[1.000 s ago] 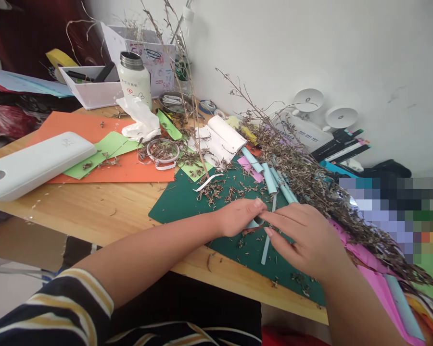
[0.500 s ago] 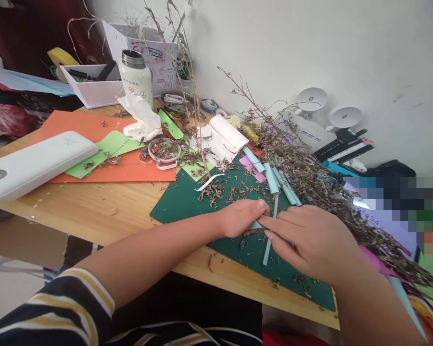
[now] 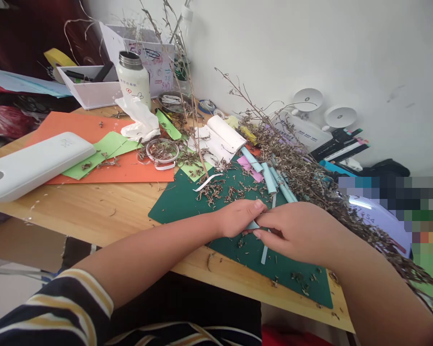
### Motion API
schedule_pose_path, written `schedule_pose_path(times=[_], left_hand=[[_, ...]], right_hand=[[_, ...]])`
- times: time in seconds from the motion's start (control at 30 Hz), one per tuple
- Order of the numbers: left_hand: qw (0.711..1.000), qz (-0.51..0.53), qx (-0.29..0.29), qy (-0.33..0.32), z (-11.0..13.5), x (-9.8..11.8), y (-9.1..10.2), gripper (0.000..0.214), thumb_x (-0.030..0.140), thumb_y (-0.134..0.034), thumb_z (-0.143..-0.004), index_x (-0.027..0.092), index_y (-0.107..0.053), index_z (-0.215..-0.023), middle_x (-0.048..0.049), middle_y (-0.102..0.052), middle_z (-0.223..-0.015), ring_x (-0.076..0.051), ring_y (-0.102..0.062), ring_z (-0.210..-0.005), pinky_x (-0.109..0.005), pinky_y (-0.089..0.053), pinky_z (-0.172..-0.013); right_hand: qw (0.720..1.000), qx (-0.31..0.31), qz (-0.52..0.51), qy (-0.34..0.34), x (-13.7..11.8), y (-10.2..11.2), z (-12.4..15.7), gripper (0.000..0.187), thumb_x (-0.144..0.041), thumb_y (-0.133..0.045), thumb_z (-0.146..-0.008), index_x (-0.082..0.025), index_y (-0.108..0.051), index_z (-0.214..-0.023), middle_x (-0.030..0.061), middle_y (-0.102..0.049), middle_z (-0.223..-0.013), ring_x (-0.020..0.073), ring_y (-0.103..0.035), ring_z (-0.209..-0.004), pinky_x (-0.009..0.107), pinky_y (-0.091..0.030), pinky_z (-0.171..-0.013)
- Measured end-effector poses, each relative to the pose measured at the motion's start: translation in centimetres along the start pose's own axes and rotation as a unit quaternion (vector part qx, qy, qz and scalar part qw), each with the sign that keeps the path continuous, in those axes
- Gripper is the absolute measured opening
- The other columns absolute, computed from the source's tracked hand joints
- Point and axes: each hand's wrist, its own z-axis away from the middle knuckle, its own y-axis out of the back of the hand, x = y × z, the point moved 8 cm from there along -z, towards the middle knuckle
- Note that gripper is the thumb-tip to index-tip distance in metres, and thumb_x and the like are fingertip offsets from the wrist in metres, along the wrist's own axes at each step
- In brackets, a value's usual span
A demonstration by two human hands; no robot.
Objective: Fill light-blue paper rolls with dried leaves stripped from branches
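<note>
Over a dark green cutting mat [image 3: 187, 202], my left hand [image 3: 236, 217] and my right hand [image 3: 299, 230] meet, both closed on a small light blue paper strip [image 3: 253, 225] pinched between their fingertips. A longer pale blue strip [image 3: 265, 250] lies on the mat just under my right hand. Several rolled light blue paper tubes [image 3: 270, 179] lie beyond the hands, beside a big bunch of dried twigs [image 3: 310, 178]. Dried flower bits are scattered over the mat.
On the wooden table [image 3: 104, 211] lie orange paper [image 3: 130, 168], green sheets [image 3: 104, 149], a white case [image 3: 32, 163], a tape roll [image 3: 162, 150], a white bottle [image 3: 133, 79], a crumpled tissue [image 3: 140, 117], a white bin [image 3: 94, 86]. Markers [image 3: 341, 146] and white lamps [image 3: 324, 108] stand by the wall.
My right hand's fingers, stretched out before, have curled in and closed on the blue strip at my left fingertips. The view shifted slightly.
</note>
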Motion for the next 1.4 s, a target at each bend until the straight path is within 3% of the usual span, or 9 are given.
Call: schedule_pose_path(times=[0.13,0.3,0.37,0.43,0.6,0.7,0.87,1.2,1.4], left_hand=[[1.0,0.019,0.0,0.001,0.0,-0.1,0.0,0.065,0.067,-0.002,-0.074,0.015,-0.038,-0.058,0.0026,-0.038,-0.048,-0.008,-0.039,-0.046,-0.022,-0.035,-0.05],[0.998,0.062,-0.011,0.001,0.0,-0.1,-0.1,0.062,0.065,-0.006,-0.077,0.015,-0.038,-0.058,0.0031,-0.038,-0.047,-0.007,-0.037,-0.043,-0.022,-0.035,-0.049],[0.997,0.069,-0.011,0.01,0.0,-0.2,-0.1,0.062,0.066,-0.006,-0.076,0.015,-0.038,-0.058,0.0031,-0.038,-0.047,-0.007,-0.037,-0.042,-0.021,-0.035,-0.048],[0.997,0.073,-0.009,0.015,0.0,-0.2,-0.1,0.063,0.067,-0.007,-0.075,0.015,-0.038,-0.058,0.0029,-0.038,-0.048,-0.007,-0.037,-0.042,-0.022,-0.035,-0.047],[0.997,0.08,-0.006,0.022,0.0,-0.1,0.0,0.065,0.069,-0.006,-0.073,0.015,-0.04,-0.058,0.003,-0.039,-0.048,-0.007,-0.036,-0.041,-0.021,-0.033,-0.044],[0.996,0.081,-0.007,0.022,0.0,-0.1,-0.1,0.065,0.069,-0.006,-0.073,0.015,-0.04,-0.059,0.0035,-0.038,-0.047,-0.007,-0.035,-0.041,-0.022,-0.033,-0.045],[0.996,0.094,-0.003,0.005,-0.1,0.0,0.1,0.061,0.065,-0.009,-0.077,0.015,-0.039,-0.058,0.0034,-0.039,-0.047,-0.007,-0.035,-0.041,-0.022,-0.033,-0.046],[0.995,0.104,0.007,0.006,-0.2,0.3,0.0,0.061,0.066,-0.012,-0.076,0.015,-0.041,-0.061,0.0041,-0.037,-0.045,-0.007,-0.033,-0.039,-0.022,-0.031,-0.044],[0.995,0.103,0.008,0.01,-0.4,0.2,0.0,0.063,0.069,-0.013,-0.074,0.015,-0.042,-0.06,0.0043,-0.036,-0.044,-0.007,-0.033,-0.039,-0.022,-0.031,-0.043]], right_hand=[[0.997,0.021,-0.071,0.012,0.5,1.0,0.5,0.026,-0.024,-0.039,-0.079,-0.022,-0.059,-0.062,-0.0011,-0.057,-0.052,0.0107,-0.047,-0.045,0.024,-0.027,-0.043],[0.953,0.22,-0.183,-0.099,5.4,3.1,4.8,0.018,-0.028,-0.045,-0.08,-0.024,-0.062,-0.081,0.0015,-0.065,-0.068,0.0125,-0.056,-0.054,0.023,-0.04,-0.047],[0.922,0.27,-0.174,-0.217,7.9,1.8,6.6,0.016,-0.029,-0.048,-0.078,-0.023,-0.062,-0.075,0.0021,-0.065,-0.066,0.013,-0.056,-0.052,0.022,-0.04,-0.043],[0.926,0.227,-0.14,-0.269,8.7,-1.1,6.9,0.019,-0.033,-0.05,-0.077,-0.022,-0.06,-0.067,0.0009,-0.064,-0.063,0.0135,-0.056,-0.05,0.022,-0.039,-0.041],[0.968,0.149,0.02,-0.201,7.0,-7.3,5.4,0.019,-0.023,-0.042,-0.08,-0.02,-0.06,-0.075,0.0019,-0.063,-0.069,0.0156,-0.059,-0.059,0.024,-0.039,-0.043],[0.967,0.194,0.022,-0.164,6.3,-8.6,6.1,0.019,-0.017,-0.041,-0.08,-0.018,-0.06,-0.085,0.0061,-0.063,-0.081,0.0174,-0.06,-0.071,0.028,-0.046,-0.057],[0.921,0.267,-0.06,-0.276,8.0,-8.8,9.1,0.02,-0.023,-0.04,-0.082,-0.017,-0.059,-0.08,0.0061,-0.066,-0.078,0.0178,-0.062,-0.071,0.029,-0.049,-0.06],[0.899,-0.019,-0.159,-0.407,10.4,-9.9,4.6,0.044,-0.049,-0.031,-0.081,-0.02,-0.05,-0.055,0.0061,-0.057,-0.056,0.0164,-0.05,-0.045,0.023,-0.027,-0.036],[0.872,-0.054,-0.222,-0.432,12.2,-11.2,4.0,0.032,-0.037,-0.04,-0.076,-0.02,-0.044,-0.049,0.0022,-0.052,-0.048,0.0138,-0.045,-0.04,0.024,-0.027,-0.039]])
